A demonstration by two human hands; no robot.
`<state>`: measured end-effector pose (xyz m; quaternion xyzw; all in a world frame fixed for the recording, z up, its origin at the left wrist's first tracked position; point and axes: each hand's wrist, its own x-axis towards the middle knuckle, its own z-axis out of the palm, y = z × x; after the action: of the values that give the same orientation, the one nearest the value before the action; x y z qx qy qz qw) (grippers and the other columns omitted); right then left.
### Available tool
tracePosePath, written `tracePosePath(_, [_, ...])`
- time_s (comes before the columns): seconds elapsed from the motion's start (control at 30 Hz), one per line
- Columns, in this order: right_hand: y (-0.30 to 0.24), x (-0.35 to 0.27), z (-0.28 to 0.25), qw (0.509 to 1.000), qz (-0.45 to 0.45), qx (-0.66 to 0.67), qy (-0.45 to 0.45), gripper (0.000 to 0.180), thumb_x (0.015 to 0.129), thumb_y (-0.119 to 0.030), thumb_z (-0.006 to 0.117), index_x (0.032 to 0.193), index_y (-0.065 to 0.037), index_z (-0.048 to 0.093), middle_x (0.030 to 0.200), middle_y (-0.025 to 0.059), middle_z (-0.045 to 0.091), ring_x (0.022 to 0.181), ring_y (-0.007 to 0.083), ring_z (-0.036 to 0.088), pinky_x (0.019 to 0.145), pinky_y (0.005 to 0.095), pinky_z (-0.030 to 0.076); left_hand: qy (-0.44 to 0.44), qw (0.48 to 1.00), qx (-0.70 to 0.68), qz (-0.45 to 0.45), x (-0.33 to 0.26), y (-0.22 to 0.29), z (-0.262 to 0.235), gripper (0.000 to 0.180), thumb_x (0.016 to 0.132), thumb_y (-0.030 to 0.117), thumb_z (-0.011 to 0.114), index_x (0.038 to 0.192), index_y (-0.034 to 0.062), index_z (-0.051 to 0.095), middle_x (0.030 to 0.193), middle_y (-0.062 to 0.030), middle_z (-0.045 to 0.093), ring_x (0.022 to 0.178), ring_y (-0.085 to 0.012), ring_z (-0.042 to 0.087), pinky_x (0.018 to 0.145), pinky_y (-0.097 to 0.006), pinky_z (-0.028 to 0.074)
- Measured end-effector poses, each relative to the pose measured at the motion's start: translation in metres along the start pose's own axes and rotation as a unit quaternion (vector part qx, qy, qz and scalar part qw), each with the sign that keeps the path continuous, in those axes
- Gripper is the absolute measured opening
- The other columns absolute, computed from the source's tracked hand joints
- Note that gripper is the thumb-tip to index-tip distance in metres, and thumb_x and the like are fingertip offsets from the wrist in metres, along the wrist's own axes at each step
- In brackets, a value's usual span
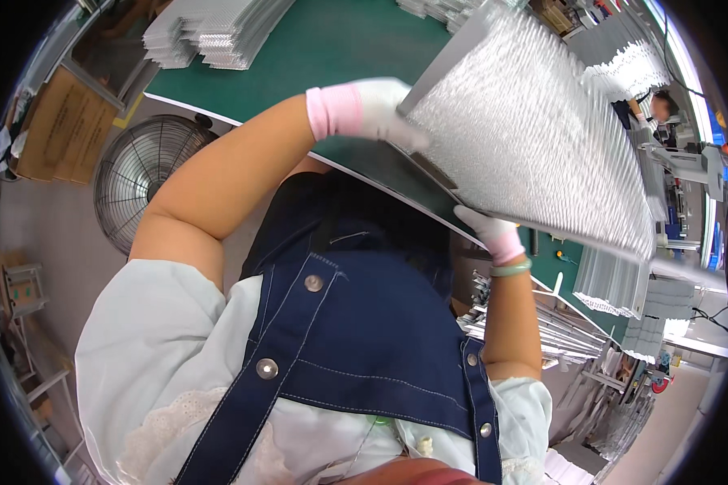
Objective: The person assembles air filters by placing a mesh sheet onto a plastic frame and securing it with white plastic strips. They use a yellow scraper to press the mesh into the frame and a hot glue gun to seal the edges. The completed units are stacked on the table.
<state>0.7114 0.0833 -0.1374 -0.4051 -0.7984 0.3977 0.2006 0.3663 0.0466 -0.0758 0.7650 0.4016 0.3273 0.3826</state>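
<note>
While the view tilts steeply down over the person's denim apron, things read like this, left to right. Cardboard boxes lean at the far left, with a round floor fan just beside them on the floor. Up top a stack of finned aluminium pieces lies on the green table. Left hand, white glove with pink cuff, is clamped on the upper near edge of a large finned metal panel, fingers wrapped over the frame corner. Panel is tilted, held up off the table, its near edge toward the person's chest. Right hand, also gloved, with a green bangle at the wrist, grips the lower edge from below, thumb side up. More finned panels hang or stand at the right; loose metal strips lie under that arm. Another person works far right.

Risk, as a judgement: the panel is wide and held only at one edge, so it could swing or slip from the gloves, bending the thin fins. Its far corner sits near the hanging panels and could knock them.
</note>
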Motion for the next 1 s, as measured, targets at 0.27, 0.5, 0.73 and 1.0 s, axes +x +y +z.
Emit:
tracePosePath(0.27, [-0.020,0.008,0.023,0.972,0.185,0.142,0.037,0.032,0.092,-0.023,0.067,0.109,0.004,0.066,0.106,0.0108,0.062,0.100,0.0187,0.059,0.090,0.0283,0.046,-0.071,0.944,0.320,0.039,-0.020,-0.048,0.042,0.034,0.084,0.024,0.064,0.114,0.0080,0.065,0.115,-0.0129,0.065,0.108,-0.0307,0.063,0.095,-0.040,0.050])
tracePosePath(0.5, [0.010,0.003,0.011,0.992,-0.047,-0.116,-0.010,0.028,0.088,-0.013,0.065,0.115,-0.005,0.068,0.116,0.0146,0.064,0.111,0.0282,0.059,0.097,0.0343,0.046,-0.114,0.937,0.329,0.015,-0.009,-0.045,0.035,0.033,0.083,0.024,0.066,0.111,0.0079,0.069,0.103,-0.0128,0.069,0.095,-0.0306,0.067,0.088,-0.040,0.053])
tracePosePath(0.73, [0.043,0.017,0.013,0.985,0.072,0.136,0.075,0.047,0.078,-0.005,0.080,0.121,0.003,0.061,0.119,0.0123,0.066,0.106,0.0228,0.064,0.097,0.0346,0.050,0.067,0.984,0.135,-0.092,0.007,-0.073,0.035,0.028,0.079,0.027,0.071,0.093,0.0035,0.071,0.092,-0.0188,0.069,0.090,-0.0385,0.064,0.081,-0.044,0.051])
tracePosePath(1.0, [0.040,0.016,0.018,0.982,0.043,0.163,0.084,0.042,0.082,0.003,0.074,0.122,0.003,0.060,0.117,0.0111,0.066,0.107,0.0203,0.064,0.095,0.0337,0.051,0.061,0.989,0.135,0.008,0.010,-0.094,0.035,0.026,0.079,0.024,0.073,0.095,0.0027,0.070,0.093,-0.0190,0.066,0.091,-0.0393,0.063,0.083,-0.045,0.051])
